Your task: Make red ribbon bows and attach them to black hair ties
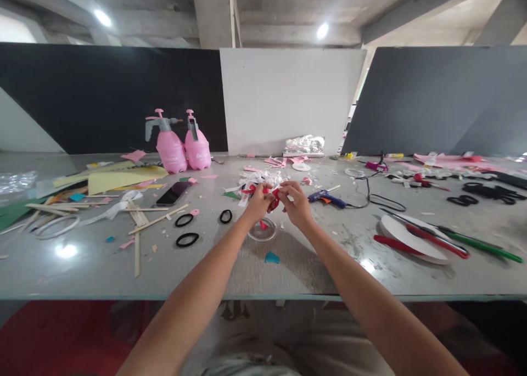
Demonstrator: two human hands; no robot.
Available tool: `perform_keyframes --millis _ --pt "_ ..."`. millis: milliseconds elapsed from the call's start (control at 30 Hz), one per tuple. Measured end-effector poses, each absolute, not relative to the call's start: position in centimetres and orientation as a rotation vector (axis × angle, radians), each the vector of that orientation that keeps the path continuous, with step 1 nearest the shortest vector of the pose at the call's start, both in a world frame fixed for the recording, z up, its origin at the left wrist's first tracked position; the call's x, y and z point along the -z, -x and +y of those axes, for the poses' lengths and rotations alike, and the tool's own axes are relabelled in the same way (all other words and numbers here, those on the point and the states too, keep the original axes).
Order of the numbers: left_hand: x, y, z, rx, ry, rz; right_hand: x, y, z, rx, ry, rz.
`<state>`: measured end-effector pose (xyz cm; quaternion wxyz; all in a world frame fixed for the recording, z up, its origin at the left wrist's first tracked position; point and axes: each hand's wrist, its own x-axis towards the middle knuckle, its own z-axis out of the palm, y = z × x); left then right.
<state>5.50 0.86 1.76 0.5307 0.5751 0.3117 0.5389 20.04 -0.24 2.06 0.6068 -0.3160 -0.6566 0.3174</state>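
Note:
Both hands meet over the middle of the table, fingers closed on a small piece of red ribbon (274,200). My left hand (259,201) pinches its left side, and a red end sticks out beyond those fingers. From the other side, the fingertips of my right hand (295,202) grip it near a bit of white. Just below lies a clear round lid (263,232) with a red scrap on it. Behind the hands is a heap of white ribbon strips (263,177). A blue glue gun (329,198) rests to the right of my right hand.
Two pink spray bottles (172,151) stand at the back left, near a phone (173,193). Black hair ties (187,240) and wooden sticks (137,252) lie left. Pliers with green handles (488,245) and a white ribbon roll (411,241) are at right. A blue scrap (272,257) lies in front.

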Motion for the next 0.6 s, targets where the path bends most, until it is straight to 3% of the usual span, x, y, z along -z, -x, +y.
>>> perform_keyframes --millis 267,600 --pt "-2.0 -5.3 -0.1 -1.136 -1.59 0.745 -1.0 -20.7 1.0 -0.934 0.854 -1.631" --pt "-1.9 -5.2 0.7 -1.143 -1.211 0.808 -1.6 -19.9 0.2 -1.362 0.699 -1.261"
